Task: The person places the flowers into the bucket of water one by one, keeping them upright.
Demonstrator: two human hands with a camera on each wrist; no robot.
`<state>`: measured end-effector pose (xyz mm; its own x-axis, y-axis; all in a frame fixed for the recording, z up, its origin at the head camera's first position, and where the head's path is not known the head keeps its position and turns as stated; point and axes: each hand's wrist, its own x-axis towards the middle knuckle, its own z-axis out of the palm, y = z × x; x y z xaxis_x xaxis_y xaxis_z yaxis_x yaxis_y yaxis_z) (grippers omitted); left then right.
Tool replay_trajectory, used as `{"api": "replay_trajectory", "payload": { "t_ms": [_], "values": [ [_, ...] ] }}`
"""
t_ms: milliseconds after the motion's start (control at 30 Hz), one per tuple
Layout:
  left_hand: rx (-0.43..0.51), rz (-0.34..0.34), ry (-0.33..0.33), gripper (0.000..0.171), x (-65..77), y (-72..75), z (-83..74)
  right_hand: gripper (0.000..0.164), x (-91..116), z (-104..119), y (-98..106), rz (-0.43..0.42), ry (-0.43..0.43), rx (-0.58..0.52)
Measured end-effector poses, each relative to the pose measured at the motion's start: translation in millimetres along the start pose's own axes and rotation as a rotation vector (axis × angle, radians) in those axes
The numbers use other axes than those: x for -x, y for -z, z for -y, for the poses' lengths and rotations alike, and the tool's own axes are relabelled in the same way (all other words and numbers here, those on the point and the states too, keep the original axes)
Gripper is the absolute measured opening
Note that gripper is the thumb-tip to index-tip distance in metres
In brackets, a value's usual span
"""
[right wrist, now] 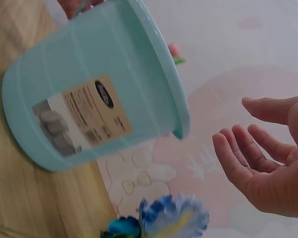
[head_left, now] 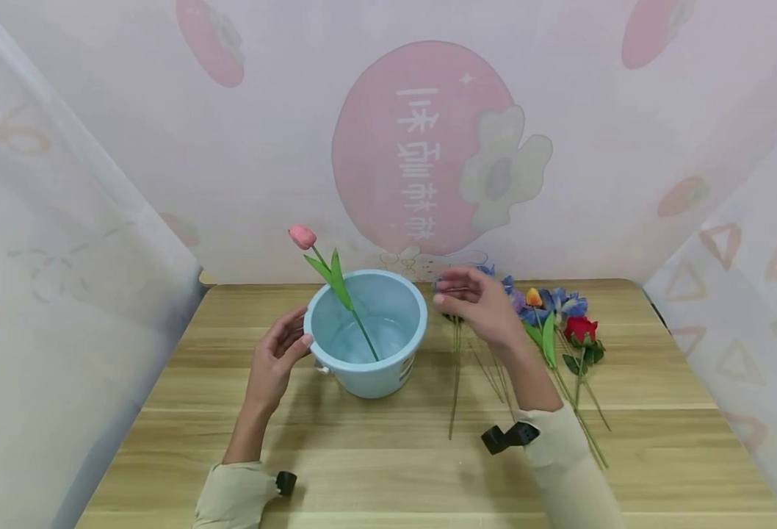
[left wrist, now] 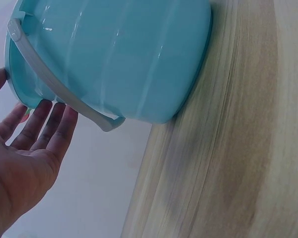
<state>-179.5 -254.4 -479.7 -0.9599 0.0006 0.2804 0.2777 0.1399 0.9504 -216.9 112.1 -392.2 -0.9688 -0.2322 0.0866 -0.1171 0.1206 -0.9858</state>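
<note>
Blue bucket (head_left: pixel 370 382): stands upright on the wooden table (head_left: pixel 375 470), centre of the head frame. Probably light, thin-walled and stiff, perhaps slippery on the glossy side; best taken by the rim or the pale handle (left wrist: pixel 59 91).
Pink tulip (head_left: pixel 340 285): leans inside the bucket, with blossom out past the rim towards the upper left. Looks artificial, so likely very light, springy in the stem and soft in the petals; best pinched mid-stem, below the leaves, to spare the blossom.
Left hand (head_left: pixel 276 361): touches the bucket's left side at the rim, with fingers relaxed and fairly straight; impossible to tell how firmly.
Right hand (head_left: pixel 482 303): hangs just right of the bucket, with fingers loosely bent, thumb apart, nothing held.
Loose flowers (head_left: pixel 563 303): lie right of centre, partly covered by the right hand and forearm.
Stem end: hidden behind the near rim.
Sticker (right wrist: pixel 84 114): shows on the bucket wall, with small print too tiny to read.
</note>
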Motion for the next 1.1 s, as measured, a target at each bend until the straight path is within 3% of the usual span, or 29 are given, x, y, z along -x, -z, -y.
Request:
{"api": "replay_trajectory", "payload": {
  "t_ms": [200, 467, 867, 1100],
  "values": [
    [0.004, -0.002, -0.003, 0.052, 0.2, 0.1, -0.1, 0.05, 16, -21, 26, -0.061, -0.027, -0.017],
    [0.006, -0.008, 0.007, 0.051, 1.2, 0.0, -0.3, 0.055, 24, -51, 45, -0.104, -0.092, -0.036],
    [0.006, -0.004, 0.011, 0.052, 1.3, -1.4, -0.3, 0.054, 21, -81, 58, -0.121, -0.181, -0.063],
    [0.0, -0.011, 0.011, 0.052, 1.9, -0.9, -1.3, 0.056, 17, -95, 59, -0.089, -0.211, -0.017]
  ]
}}
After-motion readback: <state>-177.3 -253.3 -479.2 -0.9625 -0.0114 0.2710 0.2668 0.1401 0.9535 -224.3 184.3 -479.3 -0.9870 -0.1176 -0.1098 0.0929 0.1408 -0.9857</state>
